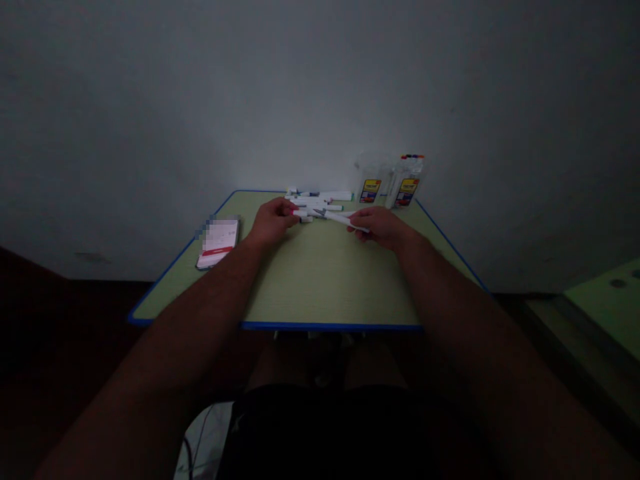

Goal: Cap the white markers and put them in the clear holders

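A person sits at a small pale-green table (330, 280) edged in blue, both bare arms stretched forward over its top in a dimly lit room. The right hand (377, 224) grips a white marker (345, 220), fingers closed around its near end, while the far end slants away to the left, toward the middle of the table and the front of a loose pile of markers (320, 201). The left hand (273, 219), fingers curled, rests at the left side of that pile, its fingertips against a pink-ended marker (299, 213); from here I cannot tell whether they pinch it or merely touch it. The pile, mostly white barrels with a few coloured ends, green and blue among them, lies across the back of the table near a plain grey-white wall (280, 87). To the right of the pile, beyond the right hand, stand two clear packs with yellow-and-dark labels: a left pack (370, 191) and, just beside it, a right pack (407, 192) with coloured ends along its top. A phone (219, 243) lies at the table's left side, near the left forearm, its pale screen crossed by a red band and its upper left corner blurred.
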`<action>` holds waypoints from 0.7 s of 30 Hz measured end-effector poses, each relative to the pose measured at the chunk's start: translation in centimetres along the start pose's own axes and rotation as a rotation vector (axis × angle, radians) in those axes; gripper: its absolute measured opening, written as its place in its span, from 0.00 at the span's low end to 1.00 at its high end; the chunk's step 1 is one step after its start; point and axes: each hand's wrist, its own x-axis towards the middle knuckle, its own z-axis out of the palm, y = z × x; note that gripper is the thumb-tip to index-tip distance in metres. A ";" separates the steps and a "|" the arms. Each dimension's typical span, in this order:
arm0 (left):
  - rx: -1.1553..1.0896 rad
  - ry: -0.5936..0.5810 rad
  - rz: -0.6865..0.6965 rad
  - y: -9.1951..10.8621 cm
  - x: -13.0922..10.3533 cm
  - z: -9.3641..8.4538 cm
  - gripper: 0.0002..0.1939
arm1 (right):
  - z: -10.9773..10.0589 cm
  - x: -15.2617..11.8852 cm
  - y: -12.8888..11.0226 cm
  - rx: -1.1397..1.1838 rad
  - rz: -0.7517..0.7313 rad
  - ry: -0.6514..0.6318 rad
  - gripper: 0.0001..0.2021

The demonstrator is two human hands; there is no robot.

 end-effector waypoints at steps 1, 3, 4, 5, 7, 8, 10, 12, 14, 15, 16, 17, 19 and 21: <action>-0.008 -0.005 -0.003 0.0 0.0 0.0 0.11 | 0.0 0.0 0.0 -0.002 -0.001 0.004 0.05; -0.021 -0.017 -0.009 -0.1 0.0 0.0 0.11 | 0.1 0.0 0.0 -0.010 -0.001 0.005 0.05; -0.028 -0.025 -0.010 -0.2 0.0 0.0 0.11 | 0.1 0.0 0.0 -0.014 -0.002 0.002 0.06; -0.035 -0.032 -0.012 -0.2 0.0 0.0 0.11 | 0.2 -0.1 0.0 -0.020 -0.005 -0.001 0.06; -0.042 -0.044 -0.019 -0.3 0.0 0.0 0.11 | 0.4 -0.1 -0.1 -0.035 -0.006 -0.003 0.07; -0.042 -0.048 -0.021 -0.3 0.0 0.0 0.11 | 0.4 -0.2 -0.1 -0.042 -0.005 -0.001 0.07; -0.045 -0.057 -0.017 -0.2 -0.1 0.0 0.12 | 0.5 -0.3 -0.2 -0.046 -0.006 0.001 0.08; -0.048 -0.074 -0.005 -0.3 -0.1 0.0 0.12 | 0.5 -0.3 -0.2 -0.043 -0.004 -0.001 0.07; -0.047 -0.088 0.000 -0.4 -0.1 0.0 0.12 | 0.5 -0.3 -0.2 -0.042 0.000 -0.004 0.07; -0.043 -0.096 -0.002 -0.4 -0.1 0.0 0.11 | 0.5 -0.3 -0.2 -0.043 0.002 -0.007 0.07; -0.040 -0.101 -0.004 -0.5 -0.1 0.1 0.12 | 0.5 -0.3 -0.2 -0.045 0.003 -0.009 0.07; -0.039 -0.106 -0.006 -0.5 0.0 0.1 0.12 | 0.5 -0.4 -0.2 -0.047 0.002 -0.011 0.07; -0.040 -0.113 -0.005 -0.7 0.0 0.1 0.12 | 0.5 -0.4 -0.3 -0.053 -0.006 -0.014 0.06; -0.042 -0.114 0.001 -0.7 0.0 0.1 0.12 | 0.6 -0.5 -0.3 -0.058 -0.013 -0.019 0.07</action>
